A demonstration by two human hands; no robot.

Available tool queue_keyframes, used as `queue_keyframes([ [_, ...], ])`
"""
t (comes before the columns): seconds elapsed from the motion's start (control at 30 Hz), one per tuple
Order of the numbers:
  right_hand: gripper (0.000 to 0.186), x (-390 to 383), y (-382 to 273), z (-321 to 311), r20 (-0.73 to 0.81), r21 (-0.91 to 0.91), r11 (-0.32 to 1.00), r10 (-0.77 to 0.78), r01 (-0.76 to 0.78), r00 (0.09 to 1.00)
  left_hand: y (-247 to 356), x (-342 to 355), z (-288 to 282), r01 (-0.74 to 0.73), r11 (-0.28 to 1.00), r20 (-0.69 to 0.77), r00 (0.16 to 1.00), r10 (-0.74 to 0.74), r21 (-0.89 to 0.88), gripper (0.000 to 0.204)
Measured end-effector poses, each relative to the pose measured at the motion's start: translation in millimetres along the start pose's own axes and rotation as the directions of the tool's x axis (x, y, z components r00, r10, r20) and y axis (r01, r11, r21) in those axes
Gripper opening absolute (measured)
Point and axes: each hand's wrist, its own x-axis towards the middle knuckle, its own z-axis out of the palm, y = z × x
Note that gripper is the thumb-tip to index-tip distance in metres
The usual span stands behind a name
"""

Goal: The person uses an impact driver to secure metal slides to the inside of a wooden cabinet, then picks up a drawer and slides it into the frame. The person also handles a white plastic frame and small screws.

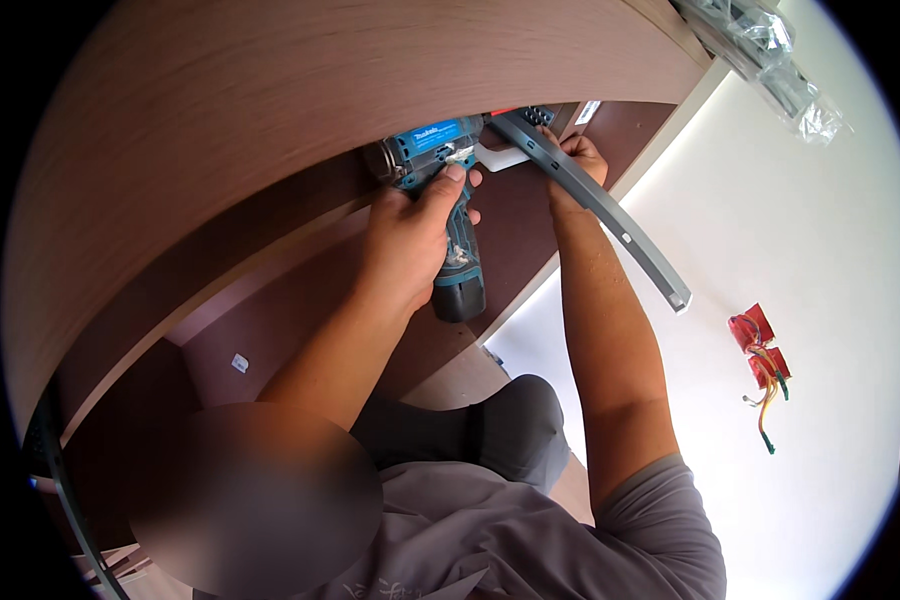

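My left hand [410, 228] is wrapped around the grip of a blue and black cordless drill [460, 255]. Its body lies level under the edge of a wooden panel, and its battery end points down. Beside the drill's front end, a long grey metal rail [610, 215] slants down to the right, with holes along it. My right hand [580, 163] is closed at the upper part of that rail, its fingertips partly hidden behind it. A white curved piece [500, 157] shows between the drill and the rail. The drill's tip is hidden by the rail.
A wide wooden panel [350, 70] curves overhead, with a brown cabinet interior [300, 310] below it. On the white wall at right, loose wires hang from a red wall box [760, 345]. Plastic-wrapped lengths [770, 60] stand at the upper right. A blurred patch covers the lower left.
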Motion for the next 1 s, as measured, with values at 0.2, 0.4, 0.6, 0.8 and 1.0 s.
queue_keyframes([
  [0.2,0.044,-4.5,-7.5,1.1,0.025,0.049,0.998,-0.038,0.037,0.999,-8.5,6.2,-0.9,-0.009,1.0,0.031,0.999,0.009,0.018,0.029],
  [0.4,0.042,-3.8,-3.2,0.8,0.062,0.117,0.989,-0.103,0.095,0.993,-8.9,9.9,-2.6,-0.01,1.0,0.062,0.998,0.009,0.023,0.03],
  [0.6,0.042,-3.6,-2.6,-0.2,0.066,0.113,0.991,-0.082,0.074,0.994,-10.6,12.5,0.7,-0.003,1.0,0.077,0.997,0.002,0.019,0.029],
  [0.8,0.043,-6.2,-8.3,-1.1,0.063,0.083,0.993,-0.083,0.078,0.994,-13.2,14.3,1.2,0.008,1.0,0.073,0.997,-0.009,0.016,0.028],
  [1.0,0.042,-5.8,-12.2,-1.4,0.053,-0.031,1.0,-0.001,0.002,0.999,-14.8,14.3,-0.5,-0.007,1.0,0.084,0.996,0.005,0.022,0.028],
])
